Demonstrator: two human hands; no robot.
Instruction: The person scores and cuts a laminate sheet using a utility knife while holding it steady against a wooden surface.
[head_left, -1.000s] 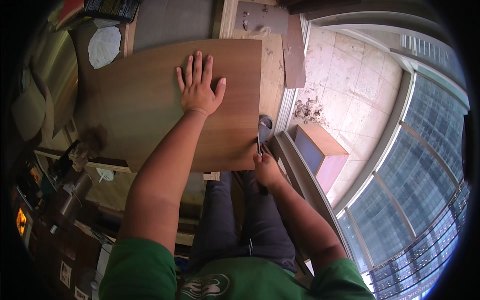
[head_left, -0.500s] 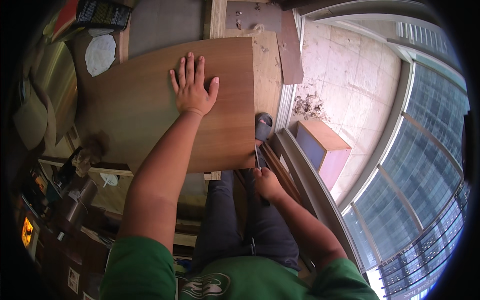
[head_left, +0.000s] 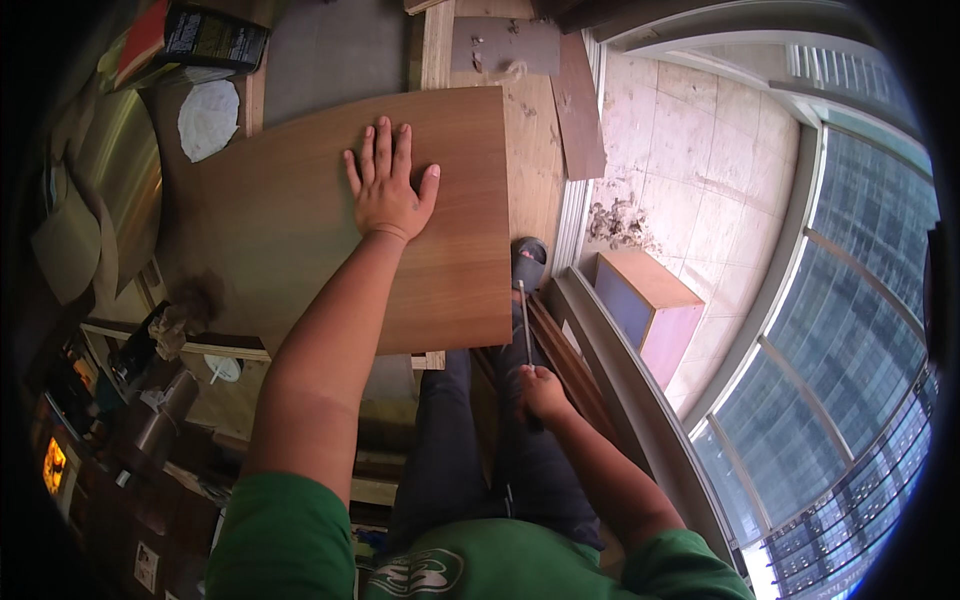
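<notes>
A large brown wood-grain panel (head_left: 290,220) lies across a wooden support in front of me, its straight right edge near my leg. My left hand (head_left: 390,195) rests flat on the panel's upper right part, fingers spread. Just off the panel's near right corner, my right hand (head_left: 545,396) is closed round the handle of a slim metal file (head_left: 526,318). The file's long thin blade points away from me, beside the panel's edge and apart from it. Most of the handle is hidden in my fist.
A sliding-door track (head_left: 640,370) runs along my right side. Beyond it a small box (head_left: 645,300) and a pile of debris (head_left: 620,222) sit on pale floor tiles. A red and black box (head_left: 205,38) and a white paper piece (head_left: 208,120) lie at the far left.
My right hand has drawn back toward me with the file, so more of the blade shows beside the panel's edge. My left hand stays flat on the panel.
</notes>
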